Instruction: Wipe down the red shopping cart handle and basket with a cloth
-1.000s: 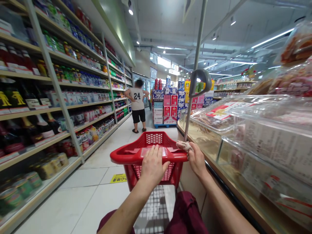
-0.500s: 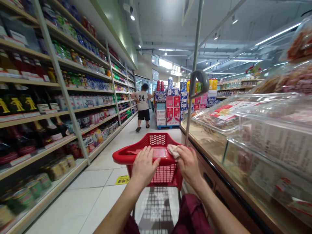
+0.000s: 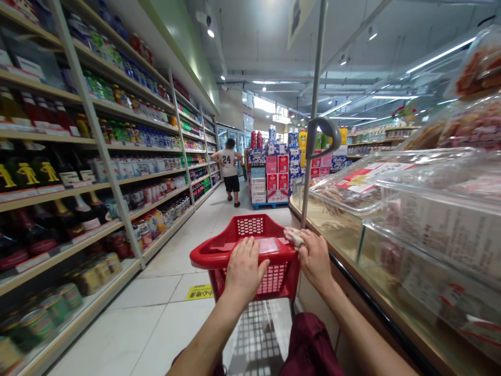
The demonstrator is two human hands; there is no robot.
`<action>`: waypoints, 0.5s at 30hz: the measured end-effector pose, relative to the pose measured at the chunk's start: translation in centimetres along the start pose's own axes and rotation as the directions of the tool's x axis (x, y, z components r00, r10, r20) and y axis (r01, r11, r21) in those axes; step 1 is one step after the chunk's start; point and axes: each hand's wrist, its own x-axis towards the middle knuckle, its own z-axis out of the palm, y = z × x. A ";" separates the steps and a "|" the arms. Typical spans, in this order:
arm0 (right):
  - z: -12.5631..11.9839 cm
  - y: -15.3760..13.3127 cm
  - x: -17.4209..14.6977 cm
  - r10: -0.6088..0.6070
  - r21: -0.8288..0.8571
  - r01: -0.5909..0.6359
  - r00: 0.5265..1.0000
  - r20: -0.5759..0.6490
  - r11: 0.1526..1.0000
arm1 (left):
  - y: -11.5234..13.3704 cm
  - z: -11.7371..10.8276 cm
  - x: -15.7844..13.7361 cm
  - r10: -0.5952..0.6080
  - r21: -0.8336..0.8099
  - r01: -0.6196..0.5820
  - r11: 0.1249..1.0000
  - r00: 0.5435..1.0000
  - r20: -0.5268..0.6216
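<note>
A red plastic shopping cart [image 3: 217, 256] stands in front of me, its basket facing up the aisle. My left hand [image 3: 246, 263] lies flat across the cart's handle, fingers stretched forward and thumb out to the side. A crumpled whitish cloth [image 3: 293, 236] is pinched in my right hand [image 3: 314, 256], which is at the right end of the handle. The cloth touches the cart's red rim. My right fingertips are partly hidden by the cloth and the hand itself.
Shelves of bottles and cans [image 3: 152, 128] line the left side. Close on the right stands a glass-edged counter [image 3: 358, 240] with clear food packs [image 3: 352, 180] and a grey pole [image 3: 313, 104]. Ahead are stacked cartons [image 3: 270, 175] and a walking person [image 3: 229, 164]. A yellow sticker [image 3: 199, 292] marks the floor.
My right hand has moved right with the cloth, towards the end of the handle. The cart and my left hand sit slightly further right in view. The person ahead has stepped on.
</note>
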 end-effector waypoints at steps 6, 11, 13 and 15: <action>1.5 -3.1 -0.7 -0.142 0.108 0.142 0.990 -0.005 0.984 | -0.3 0.4 0.5 -0.016 0.020 0.016 1.000 1.000 -0.011; 0.9 -1.3 -0.5 -0.045 0.022 0.044 0.999 0.026 0.999 | -0.4 0.4 0.2 0.011 0.037 -0.011 0.999 1.000 -0.008; 0.3 -0.1 -0.3 0.071 -0.025 -0.071 0.997 -0.001 0.997 | -0.2 0.5 0.0 -0.003 0.022 0.003 1.000 1.000 -0.007; 0.1 -0.3 -0.1 0.073 -0.008 -0.073 0.997 -0.002 0.997 | -0.1 0.4 0.0 -0.036 -0.027 0.036 0.999 0.999 0.000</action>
